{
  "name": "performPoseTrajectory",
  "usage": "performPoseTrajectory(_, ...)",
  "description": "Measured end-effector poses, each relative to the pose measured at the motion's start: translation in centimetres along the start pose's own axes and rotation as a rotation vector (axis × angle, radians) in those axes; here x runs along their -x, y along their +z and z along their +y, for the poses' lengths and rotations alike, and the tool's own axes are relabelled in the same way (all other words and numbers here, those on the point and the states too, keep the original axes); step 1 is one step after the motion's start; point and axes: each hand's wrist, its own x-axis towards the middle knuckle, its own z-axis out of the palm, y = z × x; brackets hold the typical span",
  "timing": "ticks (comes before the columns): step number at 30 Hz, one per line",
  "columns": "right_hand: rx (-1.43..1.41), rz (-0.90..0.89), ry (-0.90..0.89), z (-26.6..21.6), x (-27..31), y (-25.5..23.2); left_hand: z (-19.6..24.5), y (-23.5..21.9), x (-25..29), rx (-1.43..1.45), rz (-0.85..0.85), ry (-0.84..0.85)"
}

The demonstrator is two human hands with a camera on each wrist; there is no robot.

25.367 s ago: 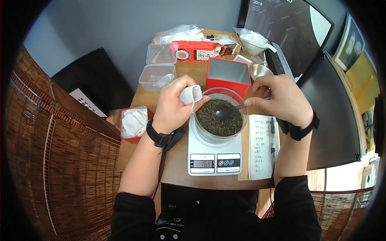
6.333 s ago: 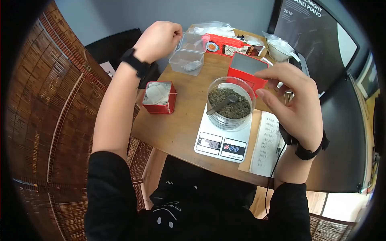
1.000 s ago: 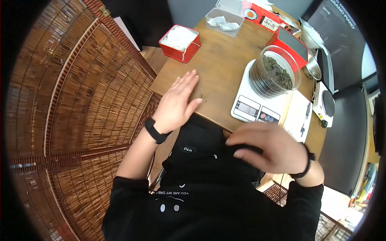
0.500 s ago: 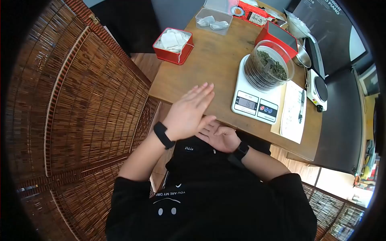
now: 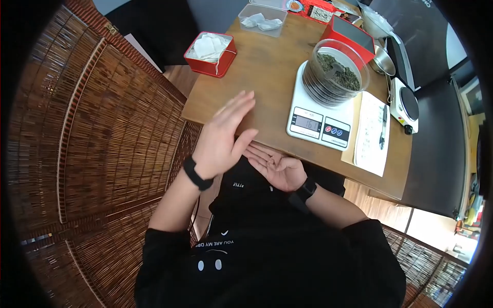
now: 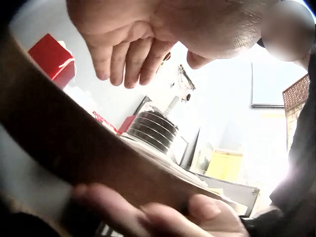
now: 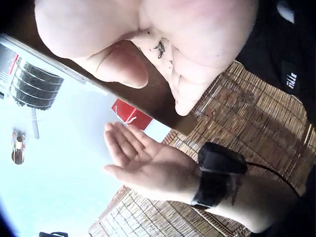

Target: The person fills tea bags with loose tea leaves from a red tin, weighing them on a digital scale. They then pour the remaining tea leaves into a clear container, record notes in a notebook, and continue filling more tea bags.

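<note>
Right hand: nearest the person, just below the tabletop's near edge, the right hand (image 5: 280, 175) lies palm up, fingers loosely extended toward 10 o'clock.
Leaf crumbs: dark leaf crumbs (image 7: 160, 48) lie in the right palm; the right wrist view shows them plainly, the head view does not. The scrap is too irregular to give a sure long axis.
Left hand: at 10 o'clock from the right, the left hand (image 5: 221, 141) is held with fingers straight, pointing to 1 o'clock, grasping nothing; its thumb stands apart.
Tabletop: the brown tabletop (image 5: 259, 90) spreads beyond both hands; its edge comes close to the right fingertips.
Scale: at 1 o'clock from the right hand, a white scale (image 5: 296, 105), long axis from 1 to 7 o'clock, display toward the person.
Tub: on the scale, a clear tub (image 5: 326, 94) of dark leaves (image 5: 349, 79); its rim overlaps the red tin behind.
Spoon: inside the tub; the left wrist view shows a handle (image 6: 172, 104) rising slantwise above the rim.
Notebook: at 2 o'clock, an open notebook (image 5: 368, 136) with a pen (image 5: 383, 126), then a hot plate (image 5: 409, 105).
Far side: at 11 o'clock, a red box (image 5: 209, 68) of white pouches.
</note>
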Motion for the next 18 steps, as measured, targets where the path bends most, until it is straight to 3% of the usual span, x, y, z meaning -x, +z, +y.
performPoseTrajectory(2,-0.031,-0.013,0.033,0.1,0.4,-0.4,-1.1,1.9,-1.0,-0.118,-0.11,-0.018)
performPoseTrajectory(4,-0.137,-0.058,0.044,0.4,0.8,-1.9,-0.9,4.0,-0.6,-0.326,-0.172,0.083)
performPoseTrajectory(9,-0.158,-0.015,-0.078,1.0,3.6,-5.6,2.8,5.2,3.2,-0.07,-0.308,0.234)
performPoseTrajectory(10,-0.127,0.001,-0.126,0.3,3.1,-3.3,3.1,5.2,4.0,0.011,-0.335,0.295)
performPoseTrajectory(12,0.007,-0.075,-0.085,-0.9,2.9,-1.2,3.4,5.0,5.0,0.115,-0.329,0.228)
performPoseTrajectory(14,-0.081,-0.043,-0.034,-0.7,3.5,-2.5,2.9,3.8,4.8,0.211,-0.221,0.224)
performPoseTrajectory(16,-0.15,-0.122,-0.004,-0.7,3.8,-3.2,1.7,0.8,3.6,0.066,-0.066,0.224)
performPoseTrajectory(18,-0.171,-0.127,0.106,-1.6,3.9,-1.7,0.3,-2.4,1.7,-0.131,0.225,0.078)
